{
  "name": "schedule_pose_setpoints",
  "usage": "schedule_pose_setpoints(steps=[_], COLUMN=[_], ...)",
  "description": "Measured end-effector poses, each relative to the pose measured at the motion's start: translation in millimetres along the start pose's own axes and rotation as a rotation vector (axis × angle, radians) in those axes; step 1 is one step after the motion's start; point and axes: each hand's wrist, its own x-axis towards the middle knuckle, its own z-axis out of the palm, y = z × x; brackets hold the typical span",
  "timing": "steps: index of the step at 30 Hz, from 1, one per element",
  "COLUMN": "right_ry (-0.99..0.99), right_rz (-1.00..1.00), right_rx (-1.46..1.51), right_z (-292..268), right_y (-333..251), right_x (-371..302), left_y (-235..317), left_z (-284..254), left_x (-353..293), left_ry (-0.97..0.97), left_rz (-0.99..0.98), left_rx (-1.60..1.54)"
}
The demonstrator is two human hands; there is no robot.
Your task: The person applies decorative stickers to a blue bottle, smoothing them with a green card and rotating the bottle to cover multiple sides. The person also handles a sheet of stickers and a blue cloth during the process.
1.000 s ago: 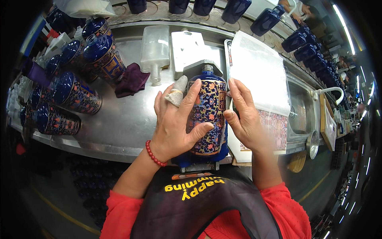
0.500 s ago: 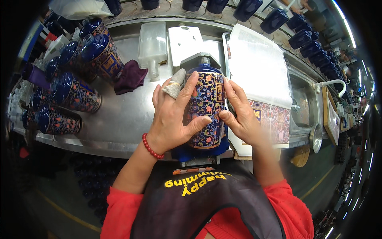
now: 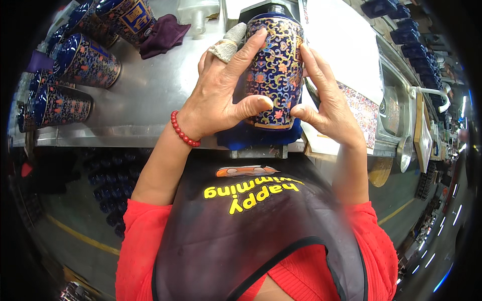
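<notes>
A dark blue bottle [image 3: 275,70] covered in a floral, gold-edged pattern lies with its neck pointing away from me. Beneath its base shows a blue pad [image 3: 261,139] on a metal holder. My left hand [image 3: 216,98] grips the bottle's left side, its fingertips on the upper part and its thumb across the lower front. Grey cloth covers [image 3: 227,45] wrap some of its fingers. On the right side my right hand [image 3: 334,108] presses its fingers along the edge, thumb near the lower front. The bottle's far underside is hidden.
Several similar patterned bottles [image 3: 88,62] stand at the left on the metal worktop [image 3: 145,95], beside a purple cloth [image 3: 163,36]. A clear plastic bottle [image 3: 198,17] lies farther back. Right of me are a white sheet [image 3: 346,45], patterned label sheets [image 3: 360,108] and a sink [image 3: 390,113].
My view has tilted down, so the bottle and hands sit higher in the picture. The bottle has turned slightly, its gold panel now nearer the right edge. Both hands stay on it.
</notes>
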Motion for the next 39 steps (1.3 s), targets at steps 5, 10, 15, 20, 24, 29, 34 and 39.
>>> schedule_pose_setpoints(steps=[5,10,15,20,24,29,34,39], right_ry=[-0.052,-0.061,-0.069,-0.033,-0.032,-0.022,-0.050,-0.060], right_rz=[0.068,0.102,0.138,0.129,0.056,0.088,0.105,0.124], right_rx=[0.109,0.087,0.027,0.039,-0.138,-0.320,-0.342,-0.336], right_z=[3,2,1,-1,-3,-2,7,9], right_y=[-3,-5,-11,-18,-28,-50,-68,-72], right_x=[-1,-2,-2,-2,-2,-7,-14,-13], left_y=[-3,-5,-6,-3,22,51,57,55], left_z=[-2,-2,-3,-2,5,15,17,17], left_x=[-5,-6,-8,-23,-59,-91,-94,-93], left_ry=[-0.039,-0.036,-0.054,-0.016,-0.081,-0.083,-0.078,-0.030], left_rz=[0.022,0.038,0.034,0.004,-0.142,-0.189,-0.159,-0.104], left_rx=[0.049,0.076,0.117,-0.021,0.080,0.207,0.219,0.196])
